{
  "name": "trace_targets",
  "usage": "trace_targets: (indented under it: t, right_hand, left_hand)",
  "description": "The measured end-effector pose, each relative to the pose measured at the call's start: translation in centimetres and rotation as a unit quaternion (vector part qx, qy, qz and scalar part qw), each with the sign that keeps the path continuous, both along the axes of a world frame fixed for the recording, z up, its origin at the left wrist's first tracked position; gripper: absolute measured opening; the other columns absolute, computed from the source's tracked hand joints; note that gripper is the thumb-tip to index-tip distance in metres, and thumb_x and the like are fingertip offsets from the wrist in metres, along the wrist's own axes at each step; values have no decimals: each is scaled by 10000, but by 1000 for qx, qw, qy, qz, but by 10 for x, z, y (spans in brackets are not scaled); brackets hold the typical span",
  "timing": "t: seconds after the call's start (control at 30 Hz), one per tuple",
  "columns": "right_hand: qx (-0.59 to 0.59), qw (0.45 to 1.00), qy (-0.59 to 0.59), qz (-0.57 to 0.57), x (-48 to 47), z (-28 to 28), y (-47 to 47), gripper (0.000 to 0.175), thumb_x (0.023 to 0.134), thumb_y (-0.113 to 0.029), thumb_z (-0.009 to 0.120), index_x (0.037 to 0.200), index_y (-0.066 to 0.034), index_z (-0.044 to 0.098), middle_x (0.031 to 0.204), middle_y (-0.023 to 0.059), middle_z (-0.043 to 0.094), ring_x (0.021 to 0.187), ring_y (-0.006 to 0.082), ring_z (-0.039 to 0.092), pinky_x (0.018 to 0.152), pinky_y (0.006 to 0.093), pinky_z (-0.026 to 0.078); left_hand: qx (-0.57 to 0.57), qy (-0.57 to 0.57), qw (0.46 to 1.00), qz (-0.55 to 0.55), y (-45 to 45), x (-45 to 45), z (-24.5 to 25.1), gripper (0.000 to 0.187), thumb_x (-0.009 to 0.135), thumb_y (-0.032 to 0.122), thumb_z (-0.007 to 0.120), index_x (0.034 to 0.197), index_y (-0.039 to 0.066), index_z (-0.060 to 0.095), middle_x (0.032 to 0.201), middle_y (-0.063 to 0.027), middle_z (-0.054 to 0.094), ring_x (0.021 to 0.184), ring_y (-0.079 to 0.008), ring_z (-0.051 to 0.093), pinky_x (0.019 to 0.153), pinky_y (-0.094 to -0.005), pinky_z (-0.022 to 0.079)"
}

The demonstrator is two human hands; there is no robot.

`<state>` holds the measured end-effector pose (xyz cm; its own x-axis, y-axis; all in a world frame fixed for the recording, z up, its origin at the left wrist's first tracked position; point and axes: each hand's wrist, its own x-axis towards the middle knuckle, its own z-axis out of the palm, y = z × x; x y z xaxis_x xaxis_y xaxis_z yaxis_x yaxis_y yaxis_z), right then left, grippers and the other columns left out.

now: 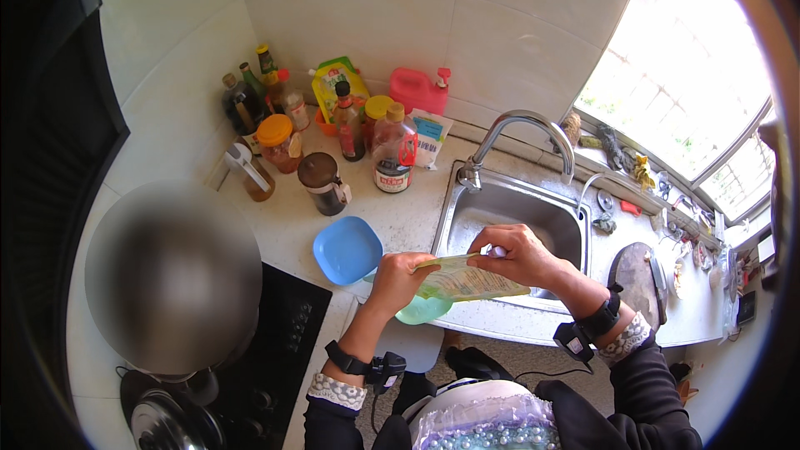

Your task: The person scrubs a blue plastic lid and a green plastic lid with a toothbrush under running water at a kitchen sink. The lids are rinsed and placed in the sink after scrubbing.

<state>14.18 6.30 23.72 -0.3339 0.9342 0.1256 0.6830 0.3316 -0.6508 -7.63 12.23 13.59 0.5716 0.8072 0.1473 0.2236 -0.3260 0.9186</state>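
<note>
A green, printed flexible packet [472, 281] is stretched between my two hands, in front of the sink. My left hand [400, 278] pinches its left upper corner between thumb and fingers. At the upper right edge my right hand [519, 253] grips the packet, with a small whitish thing at its fingers that I cannot identify. Partly under the packet, near the counter's front edge, is a light green plastic dish [425, 310]. A blue plastic dish [347, 250] lies on the counter to the left of my left hand.
A steel sink [447, 212] with a curved faucet [525, 115] lies beyond my hands. Sauce bottles [394, 162], jars and a lidded pitcher [324, 184] stand at the back left. The black cooktop [294, 319] is at left, a round wooden board [634, 281] at right.
</note>
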Motion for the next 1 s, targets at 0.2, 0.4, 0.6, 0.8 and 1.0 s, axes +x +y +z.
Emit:
trace_targets:
  t: [0.2,0.4,0.6,0.8,1.0]
  right_hand:
    - [-15,997,29,-70,16,-5,-8,267,784,-120,776,1008,-54,646,1006,69,631,784,156,606,621,284,508]
    - [-96,929,250,-257,54,-25,-26,308,867,-80,671,1157,-42,573,957,33,602,655,60,509,575,223,460]
    - [-117,864,349,-344,101,-70,-59,207,1002,-150,502,1152,-11,526,817,66,630,560,57,570,468,184,487]
    - [-120,919,-51,-373,103,-158,-121,435,857,-26,541,1278,-9,433,1191,258,481,987,413,593,878,462,496]
    - [-138,903,-58,-402,130,-232,-191,464,854,57,398,1299,-9,509,1092,257,490,971,417,565,875,453,476]
  left_hand:
    - [3,-5,1000,17,2,1,-2,187,830,133,727,957,-3,719,808,-163,707,675,-193,686,616,-289,510]
    - [-37,-21,998,38,4,-2,-4,153,833,47,717,972,-17,721,778,-64,720,691,-59,608,622,-237,491]
    - [-53,-6,996,72,1,-2,1,153,814,68,740,936,-21,716,761,-109,704,656,-113,630,607,-257,484]
    - [-66,14,992,104,-4,-6,7,150,837,62,732,946,-35,698,745,-38,675,702,-63,565,649,-242,471]
    - [-51,37,991,122,-9,-1,15,111,823,0,724,912,-54,687,817,-24,680,763,-84,573,721,-262,482]
